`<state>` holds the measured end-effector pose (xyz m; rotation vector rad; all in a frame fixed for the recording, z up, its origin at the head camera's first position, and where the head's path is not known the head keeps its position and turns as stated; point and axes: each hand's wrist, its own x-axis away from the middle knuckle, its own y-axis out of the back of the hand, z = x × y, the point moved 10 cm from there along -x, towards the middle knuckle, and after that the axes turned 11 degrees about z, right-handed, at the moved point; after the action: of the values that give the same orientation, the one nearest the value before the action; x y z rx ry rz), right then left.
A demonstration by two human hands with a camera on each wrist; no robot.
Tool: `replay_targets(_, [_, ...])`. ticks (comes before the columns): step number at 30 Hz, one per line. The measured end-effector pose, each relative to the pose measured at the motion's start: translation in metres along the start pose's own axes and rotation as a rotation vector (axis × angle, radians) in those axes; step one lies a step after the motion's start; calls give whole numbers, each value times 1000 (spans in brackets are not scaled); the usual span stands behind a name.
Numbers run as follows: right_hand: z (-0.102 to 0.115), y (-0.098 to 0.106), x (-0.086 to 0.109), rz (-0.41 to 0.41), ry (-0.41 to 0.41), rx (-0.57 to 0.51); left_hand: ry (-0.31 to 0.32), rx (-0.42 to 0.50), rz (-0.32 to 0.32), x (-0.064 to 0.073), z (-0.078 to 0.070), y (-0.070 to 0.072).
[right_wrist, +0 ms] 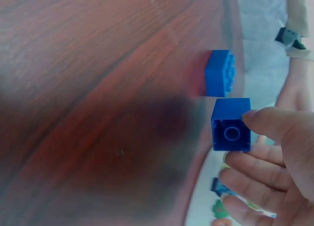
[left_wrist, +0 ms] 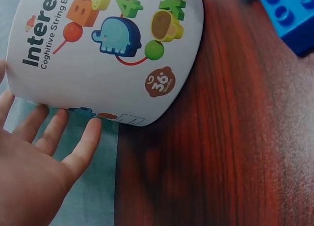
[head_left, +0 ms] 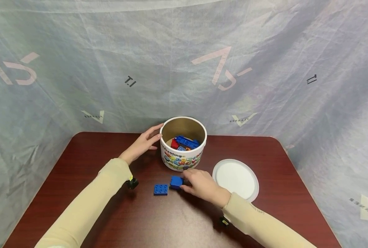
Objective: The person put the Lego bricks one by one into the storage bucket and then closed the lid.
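A white round tub (head_left: 184, 160) with printed pictures stands at the back middle of the table. Several blocks, among them a long blue block (head_left: 187, 141) and a red block (head_left: 174, 144), lie inside it. My left hand (head_left: 143, 143) touches the tub's left side with spread, fairly straight fingers. In front of the tub, my right hand (head_left: 204, 185) pinches a blue toy brick (head_left: 176, 182) between thumb and fingers. The right wrist view shows that brick's hollow underside (right_wrist: 231, 134). Just left of it, a blue studded brick (head_left: 161, 189) lies studs up on the table.
A white round lid (head_left: 236, 179) lies right of the tub, partly behind my right forearm. The dark red wooden table (head_left: 140, 224) ends at a hanging grey cloth (head_left: 171, 69) at the back and sides.
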<state>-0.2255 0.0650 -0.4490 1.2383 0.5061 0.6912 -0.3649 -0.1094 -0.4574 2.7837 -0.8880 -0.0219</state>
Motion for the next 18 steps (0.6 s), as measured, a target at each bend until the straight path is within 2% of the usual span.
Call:
replay_targets(5, [5,22,10,-46,41,23,-8,4,-3,1,0,-1])
replay_targets(9, [3,39,13,-49,32,16,-9,1,-4,2,-1,-2])
replay_targets(13, [-2,60,14,-36,5,-70,-10,6,-5,0,0,-2])
replay_targets(18, [-6,92,14,-68,20,-178,-10,0,-9,0,1,-1])
